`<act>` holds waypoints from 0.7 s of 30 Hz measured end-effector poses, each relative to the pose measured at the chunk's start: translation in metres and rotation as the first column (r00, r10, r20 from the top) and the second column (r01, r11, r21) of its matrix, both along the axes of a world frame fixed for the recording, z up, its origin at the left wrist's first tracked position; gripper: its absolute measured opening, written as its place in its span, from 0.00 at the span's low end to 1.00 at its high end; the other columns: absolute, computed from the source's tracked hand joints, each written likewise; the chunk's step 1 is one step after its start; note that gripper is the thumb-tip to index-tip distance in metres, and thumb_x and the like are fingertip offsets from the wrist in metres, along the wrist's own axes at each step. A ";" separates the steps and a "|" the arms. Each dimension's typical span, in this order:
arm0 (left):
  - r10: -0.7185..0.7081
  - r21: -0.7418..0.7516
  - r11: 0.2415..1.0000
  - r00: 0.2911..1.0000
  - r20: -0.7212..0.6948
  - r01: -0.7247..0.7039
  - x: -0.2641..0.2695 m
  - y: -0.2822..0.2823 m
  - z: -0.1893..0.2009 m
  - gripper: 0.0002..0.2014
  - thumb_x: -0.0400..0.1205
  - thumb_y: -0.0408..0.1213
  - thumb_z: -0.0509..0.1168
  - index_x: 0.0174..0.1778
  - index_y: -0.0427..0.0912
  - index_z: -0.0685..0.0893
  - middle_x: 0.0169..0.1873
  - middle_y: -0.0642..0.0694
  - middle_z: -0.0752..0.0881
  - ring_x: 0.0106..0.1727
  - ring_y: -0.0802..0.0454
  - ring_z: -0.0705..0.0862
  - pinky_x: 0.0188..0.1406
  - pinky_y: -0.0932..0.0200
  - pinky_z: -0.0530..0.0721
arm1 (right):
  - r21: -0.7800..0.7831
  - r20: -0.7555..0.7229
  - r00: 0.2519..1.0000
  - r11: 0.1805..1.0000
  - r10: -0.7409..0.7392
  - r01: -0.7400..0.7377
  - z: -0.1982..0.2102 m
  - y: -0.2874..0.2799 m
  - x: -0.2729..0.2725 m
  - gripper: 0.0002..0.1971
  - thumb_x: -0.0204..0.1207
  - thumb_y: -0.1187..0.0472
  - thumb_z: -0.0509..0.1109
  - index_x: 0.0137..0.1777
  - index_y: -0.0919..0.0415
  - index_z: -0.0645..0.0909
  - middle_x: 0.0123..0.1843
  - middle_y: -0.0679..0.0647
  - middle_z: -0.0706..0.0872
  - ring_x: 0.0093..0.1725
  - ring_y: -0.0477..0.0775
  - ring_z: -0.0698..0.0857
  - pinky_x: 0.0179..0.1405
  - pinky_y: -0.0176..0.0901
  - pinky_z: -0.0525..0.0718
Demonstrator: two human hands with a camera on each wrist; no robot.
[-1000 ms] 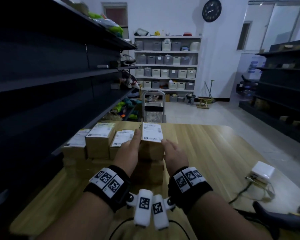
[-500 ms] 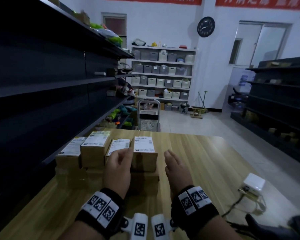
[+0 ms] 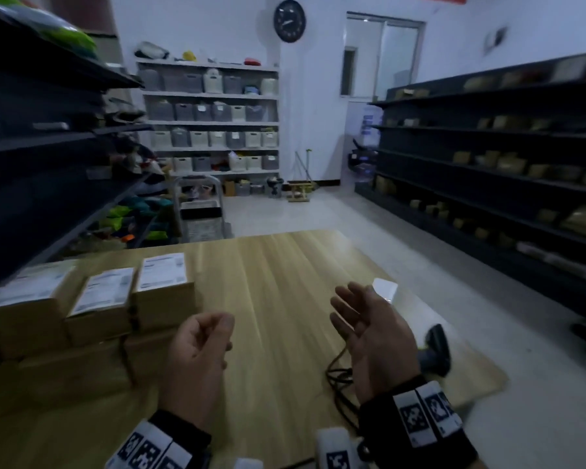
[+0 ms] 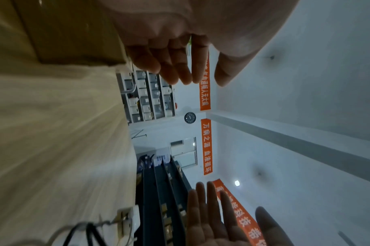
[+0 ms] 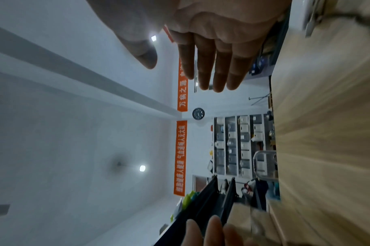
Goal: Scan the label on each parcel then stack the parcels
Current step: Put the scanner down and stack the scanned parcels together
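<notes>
Several brown parcels with white labels are stacked in two layers at the table's left; the rightmost top parcel point(image 3: 163, 292) stands next to a second one point(image 3: 102, 306). My left hand point(image 3: 217, 330) hovers just right of the stack with fingers loosely curled and holds nothing. My right hand point(image 3: 356, 309) is spread open over the table's right half, palm turned left, and is empty. A black barcode scanner point(image 3: 435, 350) lies on the table just beyond it. The left wrist view shows my left hand point(image 4: 200, 79) empty beside a parcel point(image 4: 70, 30). My right hand point(image 5: 179, 73) is bare in the right wrist view.
The wooden table point(image 3: 285, 265) stretches ahead. A black cable point(image 3: 339, 370) runs near my right wrist and a white box point(image 3: 384, 289) sits behind that hand. Dark shelving point(image 3: 487, 184) lines the right side, more lines the left. A metal cart point(image 3: 200, 214) stands past the far edge.
Both hands have come off the rightmost top parcel, which stays on the stack. They drew back and the right hand swung right. The head view has turned right.
</notes>
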State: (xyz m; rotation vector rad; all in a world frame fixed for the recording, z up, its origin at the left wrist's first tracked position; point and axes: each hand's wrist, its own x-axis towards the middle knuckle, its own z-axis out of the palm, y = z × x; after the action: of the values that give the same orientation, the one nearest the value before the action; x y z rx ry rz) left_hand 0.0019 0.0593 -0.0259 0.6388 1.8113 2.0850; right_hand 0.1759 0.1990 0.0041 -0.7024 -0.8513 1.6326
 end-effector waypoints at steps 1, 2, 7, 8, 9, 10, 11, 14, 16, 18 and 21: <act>-0.025 -0.011 1.000 0.999 -0.019 0.025 0.007 0.008 -0.002 0.03 0.90 0.37 0.74 0.52 0.43 0.91 0.39 0.41 0.90 0.40 0.45 0.84 0.40 0.50 0.81 | -0.023 -0.001 0.999 0.999 -0.041 0.041 -0.001 0.005 0.012 0.13 0.91 0.60 0.67 0.63 0.70 0.88 0.59 0.69 0.95 0.60 0.67 0.93 0.62 0.60 0.90; -0.056 -0.022 0.998 0.998 -0.034 0.055 0.016 0.016 -0.004 0.03 0.90 0.36 0.74 0.52 0.42 0.90 0.40 0.40 0.90 0.40 0.45 0.84 0.40 0.49 0.82 | -0.043 -0.006 0.997 0.996 -0.081 0.080 -0.001 0.008 0.024 0.12 0.90 0.60 0.68 0.61 0.69 0.89 0.58 0.70 0.95 0.57 0.67 0.93 0.61 0.61 0.90; -0.202 -0.121 0.974 0.977 -0.073 0.192 0.052 0.057 -0.015 0.03 0.87 0.38 0.78 0.54 0.46 0.91 0.44 0.41 0.94 0.46 0.42 0.90 0.49 0.40 0.91 | -0.141 0.020 0.955 0.945 -0.295 0.294 -0.018 0.029 0.071 0.10 0.86 0.58 0.72 0.53 0.65 0.90 0.45 0.61 0.94 0.46 0.61 0.90 0.47 0.54 0.88; -0.230 -0.154 0.964 0.970 -0.082 0.215 0.058 0.066 -0.017 0.04 0.86 0.40 0.79 0.54 0.47 0.91 0.45 0.43 0.94 0.48 0.42 0.92 0.52 0.39 0.92 | -0.165 0.037 0.944 0.929 -0.329 0.331 -0.024 0.036 0.079 0.09 0.86 0.59 0.72 0.54 0.64 0.89 0.48 0.62 0.92 0.47 0.61 0.90 0.48 0.54 0.88; -0.260 -0.184 0.953 0.962 -0.089 0.240 0.065 0.075 -0.020 0.05 0.86 0.40 0.80 0.55 0.48 0.91 0.46 0.44 0.95 0.49 0.43 0.92 0.53 0.40 0.93 | -0.196 0.065 0.931 0.910 -0.360 0.365 -0.031 0.043 0.087 0.09 0.85 0.58 0.72 0.54 0.64 0.89 0.49 0.62 0.92 0.48 0.61 0.89 0.48 0.54 0.87; -0.290 -0.208 0.941 0.953 -0.092 0.267 0.072 0.086 -0.022 0.06 0.85 0.40 0.80 0.55 0.48 0.91 0.47 0.46 0.95 0.50 0.45 0.93 0.52 0.44 0.93 | -0.231 0.095 0.919 0.889 -0.384 0.395 -0.038 0.050 0.096 0.08 0.85 0.58 0.72 0.54 0.63 0.89 0.50 0.61 0.91 0.48 0.60 0.89 0.46 0.53 0.87; -0.312 -0.221 0.932 0.946 -0.089 0.287 0.077 0.092 -0.023 0.07 0.84 0.39 0.81 0.55 0.48 0.91 0.48 0.47 0.95 0.49 0.48 0.92 0.49 0.52 0.91 | -0.259 0.121 0.914 0.876 -0.388 0.406 -0.042 0.053 0.100 0.08 0.85 0.57 0.72 0.54 0.61 0.88 0.49 0.61 0.91 0.47 0.59 0.89 0.44 0.52 0.86; -0.397 -0.309 0.887 0.909 -0.128 0.344 0.091 0.120 -0.027 0.10 0.84 0.41 0.82 0.55 0.52 0.88 0.53 0.50 0.95 0.52 0.57 0.92 0.45 0.66 0.88 | -0.334 0.174 0.913 0.850 -0.370 0.408 -0.056 0.064 0.112 0.06 0.86 0.56 0.71 0.52 0.58 0.85 0.50 0.59 0.87 0.45 0.57 0.86 0.43 0.51 0.86; -0.464 -0.394 0.841 0.868 -0.175 0.370 0.094 0.141 -0.031 0.11 0.84 0.44 0.81 0.57 0.53 0.87 0.59 0.51 0.93 0.57 0.59 0.91 0.53 0.60 0.91 | -0.377 0.195 0.921 0.841 -0.337 0.388 -0.063 0.069 0.115 0.06 0.85 0.56 0.70 0.49 0.56 0.85 0.53 0.60 0.87 0.47 0.59 0.87 0.52 0.56 0.87; -0.589 -0.552 0.734 0.776 -0.227 0.396 0.099 0.158 -0.032 0.17 0.85 0.48 0.80 0.67 0.52 0.85 0.62 0.54 0.91 0.59 0.64 0.88 0.56 0.62 0.89 | -0.407 0.190 0.934 0.841 -0.303 0.356 -0.062 0.070 0.116 0.06 0.86 0.56 0.69 0.47 0.53 0.85 0.57 0.64 0.88 0.54 0.64 0.89 0.62 0.62 0.85; -0.746 -0.772 0.556 0.594 -0.299 0.309 0.107 0.182 -0.036 0.33 0.84 0.54 0.80 0.85 0.51 0.80 0.76 0.50 0.87 0.76 0.53 0.86 0.74 0.56 0.85 | -0.459 0.145 0.960 0.843 -0.241 0.281 -0.066 0.076 0.119 0.13 0.86 0.56 0.68 0.62 0.64 0.84 0.72 0.80 0.84 0.72 0.83 0.84 0.74 0.74 0.83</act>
State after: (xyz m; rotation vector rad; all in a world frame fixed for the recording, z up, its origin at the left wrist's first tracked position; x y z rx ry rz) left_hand 0.1084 0.2410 -0.0622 1.5439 2.0514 0.7153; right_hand 0.2950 0.2745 -0.0621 -1.1840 -0.3769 1.5784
